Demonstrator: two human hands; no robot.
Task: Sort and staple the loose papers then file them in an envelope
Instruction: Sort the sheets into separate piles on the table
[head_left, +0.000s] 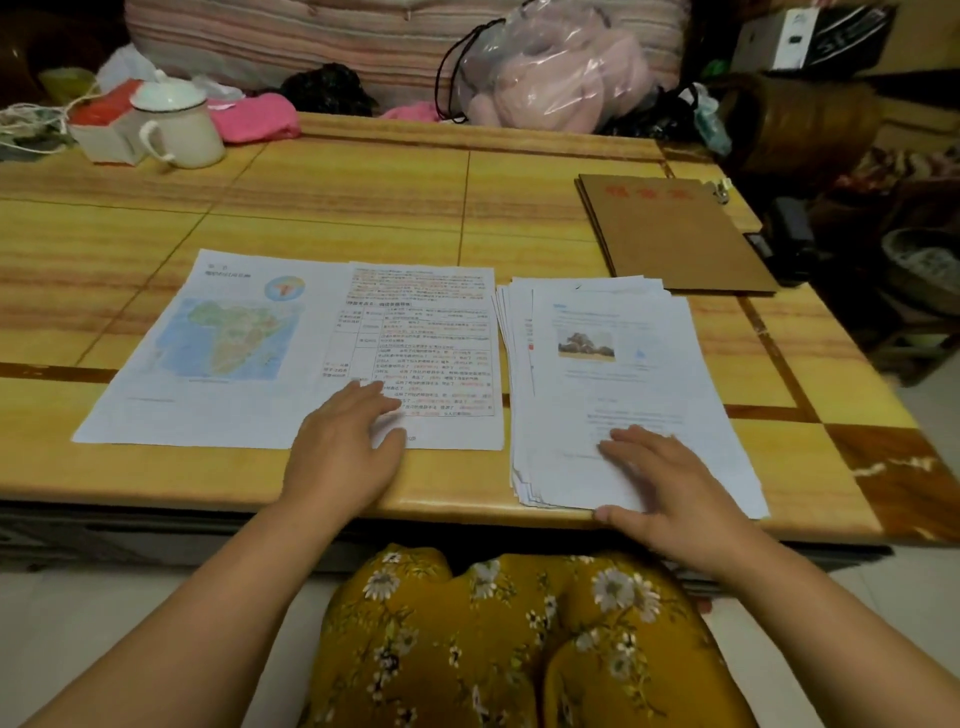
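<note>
- Yellow floral fabric (509, 639) covers the person's lap at the bottom of the view, below the near edge of the surface (260, 483).
- At far left on the surface, a white lidded mug (179, 127) stands touching a small box (106, 137) with a red top.
- Nearer, a map sheet (208, 353) lies flat, its right edge tucked under a printed table sheet (431, 332) with red and black text.
- Left hand (345, 447) rests palm down on the lower left corner of the table sheet, fingers straight and spread, gripping nothing.
- Just beside that sheet, to the right, lies a loose stack of papers (623, 374), edges fanned unevenly, the top page showing a small photo; its near corner reaches the surface's front edge.
- Right hand (660, 483) lies flat on the lower part of the stack, fingers extended leftward, thumb at the surface's edge, grasping nothing.
- Behind the stack, near the far right corner, a brown envelope (675, 234) with red characters lies flat, apart from the papers.
- Beyond the surface, a clear plastic bag (550, 73) holds something pink.
</note>
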